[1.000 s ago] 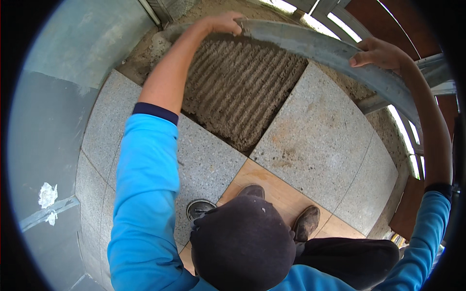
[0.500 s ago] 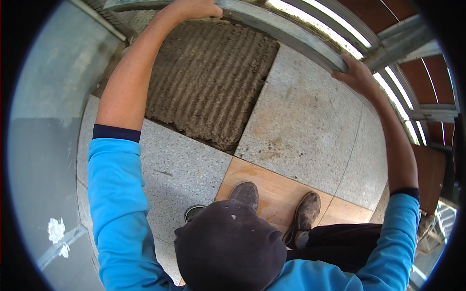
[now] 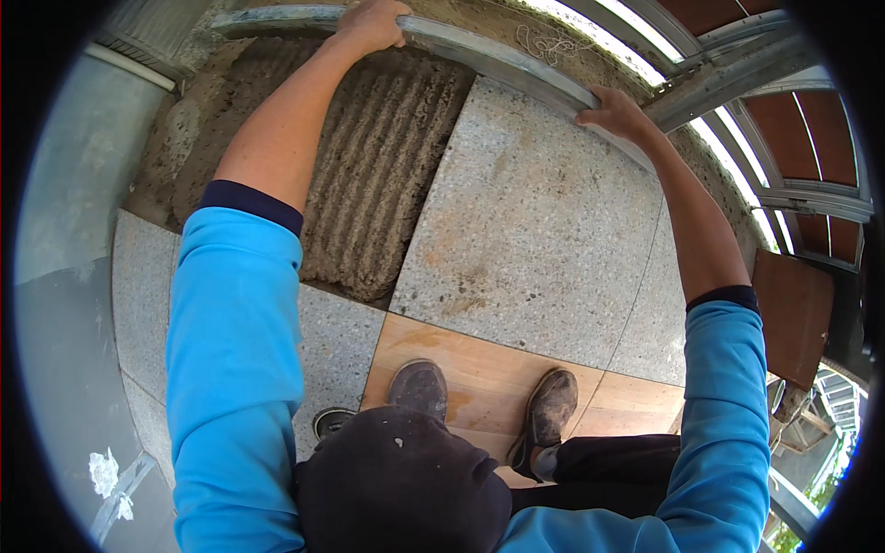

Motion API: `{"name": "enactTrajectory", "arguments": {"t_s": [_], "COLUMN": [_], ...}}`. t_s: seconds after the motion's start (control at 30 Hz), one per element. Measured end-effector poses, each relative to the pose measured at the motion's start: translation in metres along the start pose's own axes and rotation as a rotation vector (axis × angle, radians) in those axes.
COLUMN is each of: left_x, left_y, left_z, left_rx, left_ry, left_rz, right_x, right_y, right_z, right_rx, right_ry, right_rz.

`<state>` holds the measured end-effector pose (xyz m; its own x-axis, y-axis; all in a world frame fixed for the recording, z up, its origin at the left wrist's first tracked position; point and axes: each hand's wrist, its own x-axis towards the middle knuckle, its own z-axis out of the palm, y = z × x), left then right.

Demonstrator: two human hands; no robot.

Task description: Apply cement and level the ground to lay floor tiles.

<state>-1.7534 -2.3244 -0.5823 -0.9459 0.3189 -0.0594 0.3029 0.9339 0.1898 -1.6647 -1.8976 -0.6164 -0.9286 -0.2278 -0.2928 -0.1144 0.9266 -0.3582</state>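
A long grey metal straightedge bar [image 3: 502,57] spans the far side of the floor, curving in the fisheye picture. My left hand [image 3: 371,25] is closed over the bar left of its middle, above the ridged mortar bed [image 3: 392,157]. Farther right, my right hand [image 3: 616,115] grips the same bar with fingers on its far side and thumb on the near side. Beneath the bar, a speckled grey tile [image 3: 535,221] lies beside the mortar. My left forearm hides part of the combed mortar. Whether the bar touches the tile I cannot tell.
My shoes stand on wood-look tiles [image 3: 461,346]. More speckled tile [image 3: 339,341] borders the mortar's near side. A grey wall [image 3: 69,267] rises at left. Metal framing [image 3: 728,74] stands at far right, and loose string [image 3: 551,43] lies beyond the bar.
The view has shifted, and the floor appears farther left. My right hand and the bar's right part sit farther left in the picture. Both hands keep hold of the bar.
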Motion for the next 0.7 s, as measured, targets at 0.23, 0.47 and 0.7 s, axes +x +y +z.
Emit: {"name": "enactTrajectory", "arguments": {"t_s": [0.23,0.47,0.7], "left_x": [0.021,0.036,0.009], "left_y": [-0.024,-0.003,-0.049], "left_z": [0.039,0.047,0.096], "left_rx": [-0.034,-0.052,0.168], "left_ry": [0.092,0.039,0.843], "left_rz": [-0.002,-0.011,0.181], "right_x": [0.035,0.041,0.068], "right_y": [0.006,0.034,0.004], "right_z": [0.017,0.012,0.027], "right_rx": [-0.011,0.039,-0.016], "right_ry": [-0.025,-0.043,-0.08], "right_rz": [-0.019,-0.027,0.01]}}
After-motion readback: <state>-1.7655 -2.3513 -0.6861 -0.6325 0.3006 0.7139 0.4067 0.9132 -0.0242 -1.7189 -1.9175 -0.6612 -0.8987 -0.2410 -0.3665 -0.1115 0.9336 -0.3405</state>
